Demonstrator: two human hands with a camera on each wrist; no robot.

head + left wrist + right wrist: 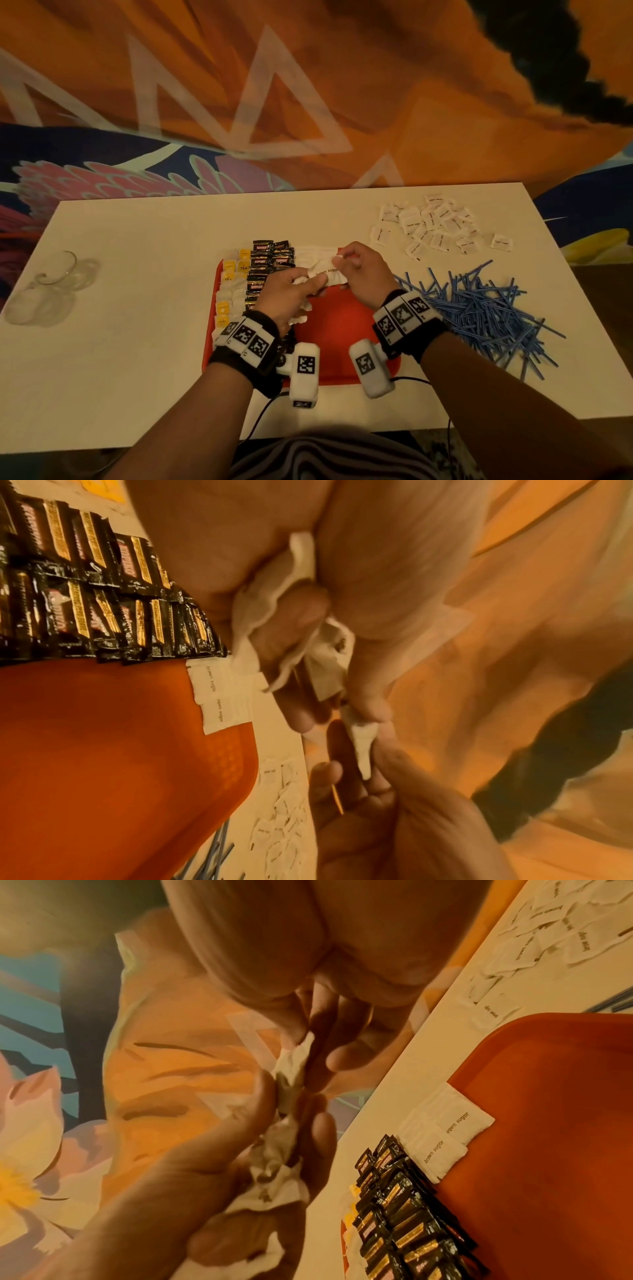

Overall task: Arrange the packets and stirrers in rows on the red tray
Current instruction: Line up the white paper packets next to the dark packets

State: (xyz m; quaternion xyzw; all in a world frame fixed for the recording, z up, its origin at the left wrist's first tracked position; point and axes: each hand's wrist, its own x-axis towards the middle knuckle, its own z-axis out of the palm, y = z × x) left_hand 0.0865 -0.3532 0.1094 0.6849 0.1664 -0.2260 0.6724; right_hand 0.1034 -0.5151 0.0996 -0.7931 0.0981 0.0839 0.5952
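The red tray point(337, 325) lies mid-table, with rows of yellow tea packets point(228, 284) and black coffee packets point(265, 265) filling its left part. Two white brown sugar packets point(219, 696) lie at its far edge. My left hand point(291, 294) grips a bunch of white sugar packets point(274, 631) above the tray. My right hand point(356, 270) pinches one white packet point(325, 274) at the top of that bunch. A loose heap of white sugar packets point(435, 226) and a pile of blue stirrers point(479, 308) lie to the right.
Clear glass cups point(51, 287) lie at the table's left end. The white table point(137, 342) meets a colourful patterned cloth point(308, 102) behind. Cables point(260, 418) trail from the wrist cameras over the front edge.
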